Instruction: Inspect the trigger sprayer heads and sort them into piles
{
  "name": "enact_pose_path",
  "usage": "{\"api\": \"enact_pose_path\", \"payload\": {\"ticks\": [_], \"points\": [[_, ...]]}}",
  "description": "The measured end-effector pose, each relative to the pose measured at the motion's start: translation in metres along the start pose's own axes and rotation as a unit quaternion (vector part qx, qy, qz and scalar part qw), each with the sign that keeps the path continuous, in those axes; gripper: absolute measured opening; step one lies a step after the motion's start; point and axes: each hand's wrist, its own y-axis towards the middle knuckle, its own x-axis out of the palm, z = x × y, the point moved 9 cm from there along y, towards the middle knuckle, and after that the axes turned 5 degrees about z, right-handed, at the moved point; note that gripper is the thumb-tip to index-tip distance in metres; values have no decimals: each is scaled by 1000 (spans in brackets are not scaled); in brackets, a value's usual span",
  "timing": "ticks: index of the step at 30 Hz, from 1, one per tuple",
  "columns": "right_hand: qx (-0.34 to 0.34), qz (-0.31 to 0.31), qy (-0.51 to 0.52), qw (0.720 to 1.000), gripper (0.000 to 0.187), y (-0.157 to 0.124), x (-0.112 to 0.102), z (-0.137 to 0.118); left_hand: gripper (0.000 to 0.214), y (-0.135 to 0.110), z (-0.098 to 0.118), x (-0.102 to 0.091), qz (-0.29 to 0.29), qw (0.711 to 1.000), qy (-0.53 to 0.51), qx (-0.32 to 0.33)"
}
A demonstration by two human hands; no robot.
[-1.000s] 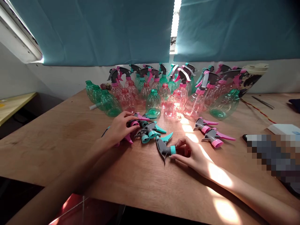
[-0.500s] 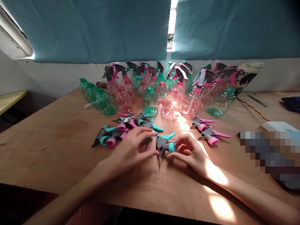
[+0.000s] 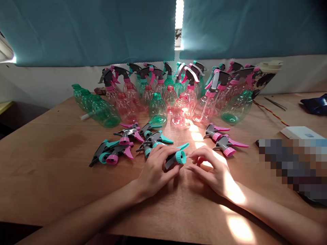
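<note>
A grey and turquoise trigger spray head [image 3: 181,157] is gripped in my left hand [image 3: 156,169], its round collar facing me and to the right. Part of its body is hidden behind the fingers. Just right of the collar, my right hand [image 3: 214,169] has thumb and fingers apart, with nothing seen between them. Left of my left hand lies a loose pile of spray heads, among them a pink-collared one [image 3: 112,158] and a turquoise one [image 3: 156,139]. Two pink-trigger heads, one of them the nearer spray head [image 3: 226,145], lie beyond my right hand.
Behind stand several pink and green bottles, some capped with spray heads, others open-necked, like the green bottle [image 3: 157,110]. To the right are a patterned cup [image 3: 267,76], tweezers [image 3: 275,104], a twisted wire [image 3: 272,114], a white box [image 3: 301,132] and a blurred-out object [image 3: 291,166].
My left hand has moved right and closed on the turquoise-collared spray head. My right hand has let go of it and drawn slightly away. The head's collar has turned toward me.
</note>
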Motion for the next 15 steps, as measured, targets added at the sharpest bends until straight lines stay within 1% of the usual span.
{"api": "enact_pose_path", "payload": {"ticks": [4,8,11,15], "points": [[-74,-28,-84,993,30,-2,6,-11,30,1,2,-1,7,1000,-4,0],[-114,-31,-126,985,33,-4,10,-16,31,0,-1,1,4,1000,-5,-6],[-132,-35,-134,981,34,-6,14,-20,30,-1,-3,1,7,1000,-6,-8],[-140,-45,-110,983,35,-7,18,-23,25,-2,-6,-1,14,1000,-10,-13]]}}
